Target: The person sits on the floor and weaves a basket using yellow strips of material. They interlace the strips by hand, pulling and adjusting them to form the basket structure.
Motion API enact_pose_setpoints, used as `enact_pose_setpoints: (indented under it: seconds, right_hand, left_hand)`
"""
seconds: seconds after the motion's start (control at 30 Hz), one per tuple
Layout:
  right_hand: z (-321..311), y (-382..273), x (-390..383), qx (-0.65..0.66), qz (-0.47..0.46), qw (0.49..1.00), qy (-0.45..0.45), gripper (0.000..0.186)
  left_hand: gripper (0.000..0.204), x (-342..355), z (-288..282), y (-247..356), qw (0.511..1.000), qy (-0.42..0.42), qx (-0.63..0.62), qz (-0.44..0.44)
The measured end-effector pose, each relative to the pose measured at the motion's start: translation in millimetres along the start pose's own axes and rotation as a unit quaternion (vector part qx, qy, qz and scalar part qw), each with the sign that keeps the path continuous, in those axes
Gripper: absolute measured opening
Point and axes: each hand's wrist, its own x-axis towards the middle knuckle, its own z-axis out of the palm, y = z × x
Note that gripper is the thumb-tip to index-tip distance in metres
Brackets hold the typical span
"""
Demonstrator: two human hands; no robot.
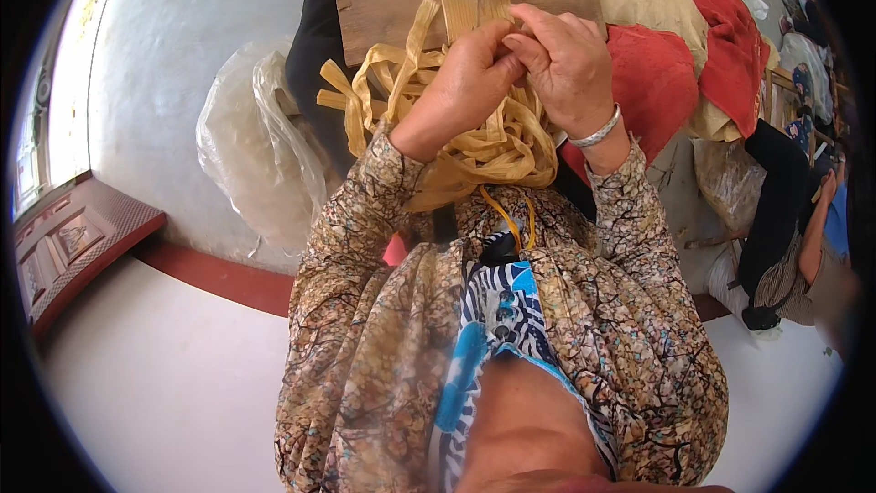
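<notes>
Meeting at wooden board (392,5) edge: left hand (470,76), right hand (568,64); grip pinched, contents unclear; tan strips (493,153) beneath, floor (187,59) extending left.

The grey floor (182,64) is carrying a crumpled clear plastic bag (239,132) on the left. A wide wooden board (388,5) is bearing a paler wooden piece (454,5), and yellow strips (497,151) are overlapping the board's near edge.
</notes>
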Motion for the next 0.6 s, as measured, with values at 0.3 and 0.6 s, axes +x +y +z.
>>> enact_pose_setpoints:
  seconds: [0.3,0.6]
  right_hand:
    - [1.0,21.7,-29.0,0.194,0.175,0.937,-0.230,0.034]
    - [-28.7,-39.8,-10.2,0.593,0.315,0.739,-0.050,0.023]
  left_hand:
    - [0.032,-23.6,-42.5,18.5,0.983,-0.065,0.163,-0.049]
    - [0.033,-34.7,-1.1,14.8,0.970,-0.049,-0.235,-0.038]
